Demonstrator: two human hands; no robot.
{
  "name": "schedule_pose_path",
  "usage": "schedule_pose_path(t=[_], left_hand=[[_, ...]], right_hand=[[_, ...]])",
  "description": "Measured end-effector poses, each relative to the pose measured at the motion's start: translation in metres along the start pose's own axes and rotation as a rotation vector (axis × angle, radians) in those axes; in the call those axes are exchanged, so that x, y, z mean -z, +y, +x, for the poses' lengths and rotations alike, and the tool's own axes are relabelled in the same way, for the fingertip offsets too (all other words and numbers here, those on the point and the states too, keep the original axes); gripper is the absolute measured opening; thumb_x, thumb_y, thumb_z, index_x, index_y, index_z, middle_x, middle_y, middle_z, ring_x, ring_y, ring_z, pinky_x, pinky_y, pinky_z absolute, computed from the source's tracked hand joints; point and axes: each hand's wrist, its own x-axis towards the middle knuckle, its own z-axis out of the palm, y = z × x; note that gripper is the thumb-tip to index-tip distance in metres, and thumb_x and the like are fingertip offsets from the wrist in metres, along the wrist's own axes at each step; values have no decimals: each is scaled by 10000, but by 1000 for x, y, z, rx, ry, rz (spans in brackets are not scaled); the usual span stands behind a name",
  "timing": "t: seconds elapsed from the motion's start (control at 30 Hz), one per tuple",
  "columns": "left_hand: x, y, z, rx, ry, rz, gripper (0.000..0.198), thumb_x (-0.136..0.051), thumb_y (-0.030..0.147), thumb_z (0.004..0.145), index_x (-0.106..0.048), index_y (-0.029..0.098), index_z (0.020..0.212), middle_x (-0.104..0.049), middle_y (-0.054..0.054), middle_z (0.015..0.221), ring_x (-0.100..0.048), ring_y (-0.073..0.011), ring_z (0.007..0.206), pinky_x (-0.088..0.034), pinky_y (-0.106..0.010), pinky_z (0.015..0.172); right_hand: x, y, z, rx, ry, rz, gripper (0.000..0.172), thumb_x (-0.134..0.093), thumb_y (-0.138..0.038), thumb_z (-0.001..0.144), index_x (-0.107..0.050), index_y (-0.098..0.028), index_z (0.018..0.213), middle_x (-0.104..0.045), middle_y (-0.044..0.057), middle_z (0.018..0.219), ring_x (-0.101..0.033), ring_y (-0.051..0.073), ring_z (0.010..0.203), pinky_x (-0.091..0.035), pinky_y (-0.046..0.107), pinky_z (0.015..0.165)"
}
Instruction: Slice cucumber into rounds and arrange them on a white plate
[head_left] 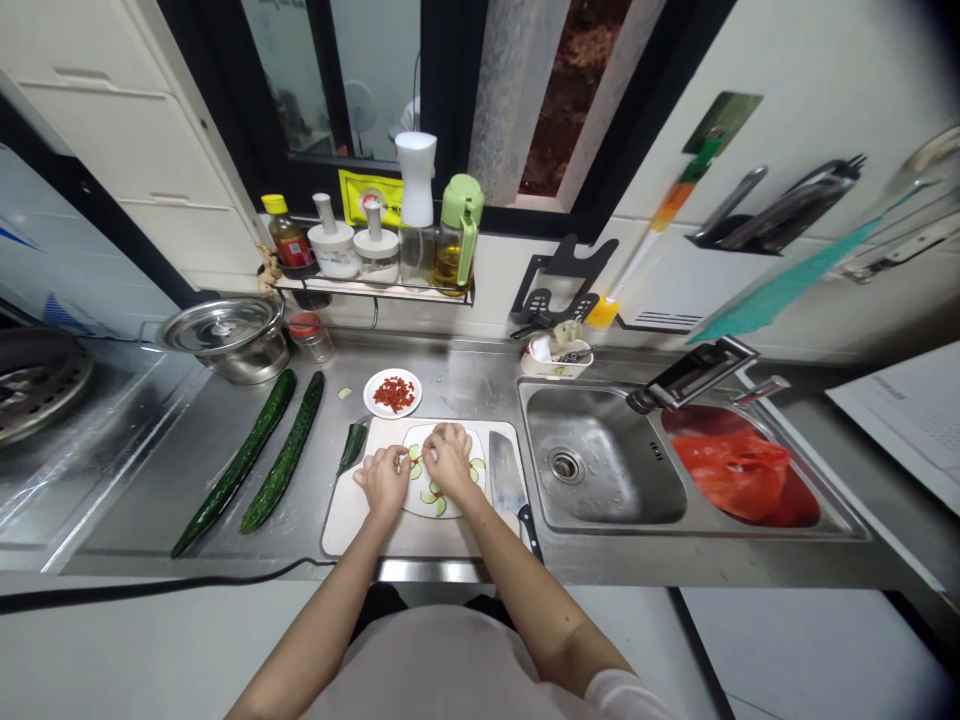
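A white plate lies on the cutting board, with cucumber slices and small red bits set in clusters. My left hand is over the plate's left side, fingertips pinched beside a cucumber cluster; what they hold is too small to tell. Across from it, my right hand bends over the plate's upper middle with fingers closed together, their tips partly hidden. A kitchen knife rests on the board's right side. Behind the board stands a small white dish of red dried berries.
Two whole cucumbers lie left of the board, and a cut cucumber piece touches its left edge. A lidded steel pot stands at the back left. The sink is on the right, with a red plastic bag in its second basin.
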Motion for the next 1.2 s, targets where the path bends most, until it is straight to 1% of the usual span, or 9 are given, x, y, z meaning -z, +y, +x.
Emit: schedule_pose_path(t=[0.17, 0.3, 0.4, 0.47, 0.6, 0.7, 0.83, 1.0, 1.2], left_hand=[[9, -4, -5, 24, 47, -103, 188, -528, 310, 837, -680, 246, 928, -656, -57, 967, -523, -240, 978, -287, -377, 845], [12, -15, -10, 26, 60, -175, 192, -536, 314, 813, -678, 236, 916, -656, -44, 933, -546, -223, 942, -335, -355, 842], [11, -27, -14, 17, 32, -259, 217, -529, 327, 790, -666, 221, 923, -641, -32, 883, -555, -179, 797, -390, -308, 758], [8, -36, -19, 18, 10, -320, 272, -532, 345, 771, -649, 203, 970, -623, -33, 859, -540, -157, 710, -419, -285, 701], [0, -51, -32, 90, 17, -444, 498, -560, 371, 733, -539, 186, 1194, -609, -33, 912, -567, -142, 699, -473, -288, 718], [-6, -58, -41, 138, -44, -549, 571, -583, 365, 716, -495, 164, 1242, -626, -44, 906, -613, -157, 755, -498, -300, 758], [-13, -60, -46, 183, -119, -615, 548, -588, 338, 729, -502, 154, 1239, -665, -43, 871, -654, -175, 808, -502, -319, 824], [-21, -53, -46, 275, -215, -724, 440, -597, 271, 766, -546, 135, 1181, -687, -62, 851, -670, -172, 799, -530, -308, 768], [-23, -43, -45, 348, -279, -888, 349, -619, 143, 753, -578, 136, 1099, -695, -58, 811, -675, -160, 763, -557, -297, 702]], right_hand=[[36, 13, -2, -89, 169, 36, 154, -501, -266, 851, -641, -218, 895, -502, 72, 1168, -312, 262, 1165, -220, 397, 969], [68, 37, -19, -161, 306, 50, 162, -513, -277, 837, -650, -216, 897, -536, 72, 1121, -344, 260, 1143, -250, 395, 979], [83, 56, -40, -196, 343, 56, 177, -490, -262, 835, -648, -204, 889, -574, 80, 1059, -404, 250, 1090, -303, 384, 958], [87, 66, -56, -199, 318, 84, 194, -471, -250, 833, -642, -196, 907, -602, 85, 1006, -465, 238, 1027, -349, 365, 929], [74, 75, -87, -311, 177, 263, 263, -465, -256, 813, -631, -171, 998, -646, 63, 864, -575, 189, 774, -440, 302, 749], [53, 71, -103, -432, 62, 380, 358, -515, -258, 772, -603, -151, 1102, -631, 19, 719, -588, 172, 670, -450, 275, 671], [29, 65, -109, -572, -26, 483, 455, -570, -255, 734, -561, -161, 1179, -607, -26, 638, -579, 139, 566, -442, 234, 559], [20, 62, -99, -774, -122, 700, 476, -560, -255, 743, -460, -169, 1200, -553, -54, 619, -572, 112, 470, -423, 189, 398], [14, 61, -90, -808, -124, 795, 378, -528, -205, 727, -406, -182, 1084, -520, -61, 699, -602, 108, 452, -427, 172, 351]])
